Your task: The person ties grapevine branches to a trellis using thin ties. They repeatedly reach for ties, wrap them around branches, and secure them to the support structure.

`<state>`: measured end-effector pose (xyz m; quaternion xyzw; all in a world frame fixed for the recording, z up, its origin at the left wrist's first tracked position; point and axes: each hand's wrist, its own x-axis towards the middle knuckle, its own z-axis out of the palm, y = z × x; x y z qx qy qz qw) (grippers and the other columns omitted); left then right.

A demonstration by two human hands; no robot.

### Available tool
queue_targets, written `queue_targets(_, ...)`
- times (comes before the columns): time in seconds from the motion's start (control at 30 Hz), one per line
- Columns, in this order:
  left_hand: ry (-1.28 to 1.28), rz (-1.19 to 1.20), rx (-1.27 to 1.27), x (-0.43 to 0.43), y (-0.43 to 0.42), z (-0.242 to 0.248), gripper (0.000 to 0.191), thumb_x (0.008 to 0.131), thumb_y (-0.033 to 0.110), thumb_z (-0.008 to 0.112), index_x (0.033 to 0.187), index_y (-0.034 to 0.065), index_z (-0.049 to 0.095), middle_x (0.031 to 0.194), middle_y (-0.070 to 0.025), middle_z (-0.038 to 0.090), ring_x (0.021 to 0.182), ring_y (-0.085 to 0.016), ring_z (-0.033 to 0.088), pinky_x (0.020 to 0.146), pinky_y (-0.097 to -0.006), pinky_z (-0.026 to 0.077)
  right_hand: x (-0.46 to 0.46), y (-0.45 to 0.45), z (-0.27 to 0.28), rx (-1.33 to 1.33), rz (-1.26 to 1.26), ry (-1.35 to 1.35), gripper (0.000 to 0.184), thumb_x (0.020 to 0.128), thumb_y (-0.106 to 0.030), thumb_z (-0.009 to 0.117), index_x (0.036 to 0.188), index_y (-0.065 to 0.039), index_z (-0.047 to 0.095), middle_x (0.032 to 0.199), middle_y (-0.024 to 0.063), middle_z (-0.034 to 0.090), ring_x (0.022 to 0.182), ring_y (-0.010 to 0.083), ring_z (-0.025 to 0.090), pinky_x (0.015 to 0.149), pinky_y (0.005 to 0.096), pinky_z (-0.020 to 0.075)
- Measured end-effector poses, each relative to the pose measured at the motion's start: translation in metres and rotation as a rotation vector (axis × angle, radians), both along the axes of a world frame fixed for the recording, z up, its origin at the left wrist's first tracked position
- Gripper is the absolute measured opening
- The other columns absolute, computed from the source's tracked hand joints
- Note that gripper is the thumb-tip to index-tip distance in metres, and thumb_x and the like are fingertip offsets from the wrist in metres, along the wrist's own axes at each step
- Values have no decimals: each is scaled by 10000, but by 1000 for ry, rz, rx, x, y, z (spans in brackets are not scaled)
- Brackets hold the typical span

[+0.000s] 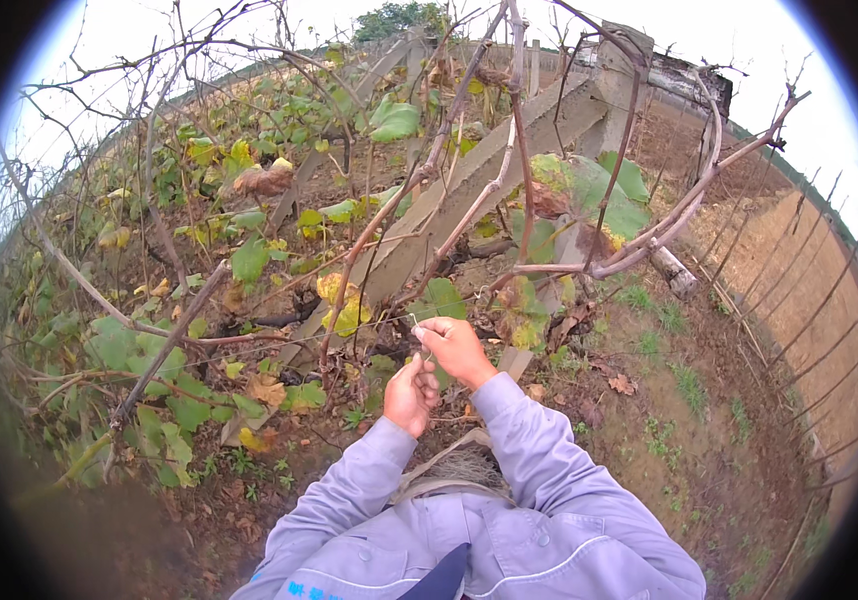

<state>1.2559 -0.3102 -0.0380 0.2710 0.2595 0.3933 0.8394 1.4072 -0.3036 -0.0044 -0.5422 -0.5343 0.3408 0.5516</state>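
My right hand [459, 349] pinches a thin pale tie [414, 321] between thumb and forefinger, right at a trellis wire [369, 325]. Just below and to its left, my left hand [410, 397] has its fingers curled, with thumb and forefinger closed on what looks like the lower end of the same strand. The fingers hide most of it. Around the hands are a green grape leaf [444, 298], a yellow leaf [346, 304] and reddish-brown vine canes [360, 251]. At my waist hangs an open cloth pouch [417, 480] filled with thin strands [466, 469].
A slanting concrete brace [466, 187] leans against a concrete post [618, 97] ahead. A thick cane [669, 225] arches at the right, and a cut cane [173, 337] juts up at the left. A fence of thin sticks [811, 300] borders the dirt path [706, 450].
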Motion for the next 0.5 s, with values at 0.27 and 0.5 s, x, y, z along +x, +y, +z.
queue_targets(0.27,49,304,172,8,32,42,370,1069,269,607,1390,85,597,1232,-29,676,1024,-140,631,856,-312,510,-4,-14,4,115,-50,-269,260,971,-162,671,1149,2,765,1075,192,775,970,304,759,839,395,581)
queue_targets(0.5,21,374,80,15,32,45,442,1062,236,633,1460,103,493,1300,-63,671,1134,-165,642,911,-329,526,-18,-20,-5,343,-257,-567,235,937,-137,674,1137,-40,749,955,186,733,891,386,716,796,478,571)
